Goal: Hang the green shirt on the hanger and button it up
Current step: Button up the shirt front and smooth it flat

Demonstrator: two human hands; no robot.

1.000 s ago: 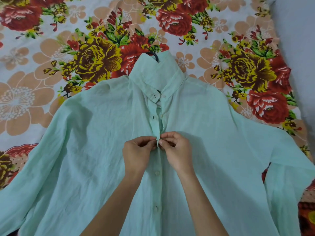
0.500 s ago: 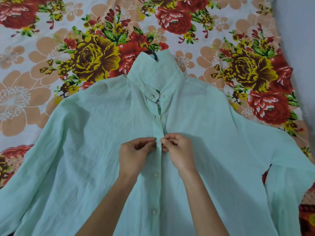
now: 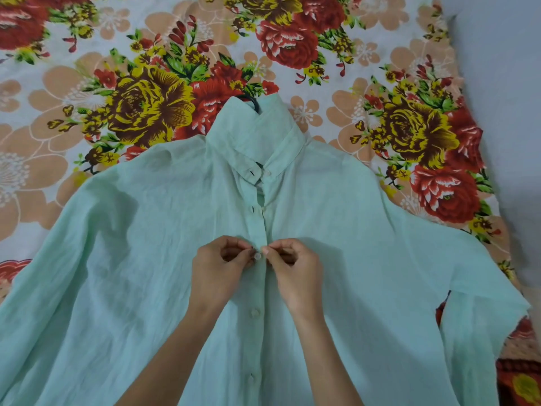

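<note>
A pale green shirt [image 3: 146, 273] lies face up on the bed, sleeves spread to both sides. The dark hook of a hanger [image 3: 254, 101] pokes out above the raised collar; the rest of the hanger is hidden inside the shirt. My left hand [image 3: 219, 273] pinches the placket edge just left of a white button [image 3: 258, 256]. My right hand [image 3: 295, 273] pinches the fabric right at that button. Two buttons below it, one being [image 3: 254, 312], sit through their holes. The collar buttonhole and the one under it stand open.
A floral bedsheet [image 3: 152, 104] with red and yellow roses covers the bed. A plain grey surface [image 3: 503, 83] runs along the bed's right edge. A red patterned cloth [image 3: 521, 382] shows at the lower right corner.
Both hands stayed at the same spot on the placket. The white button, hidden between the fingertips before, now shows between them.
</note>
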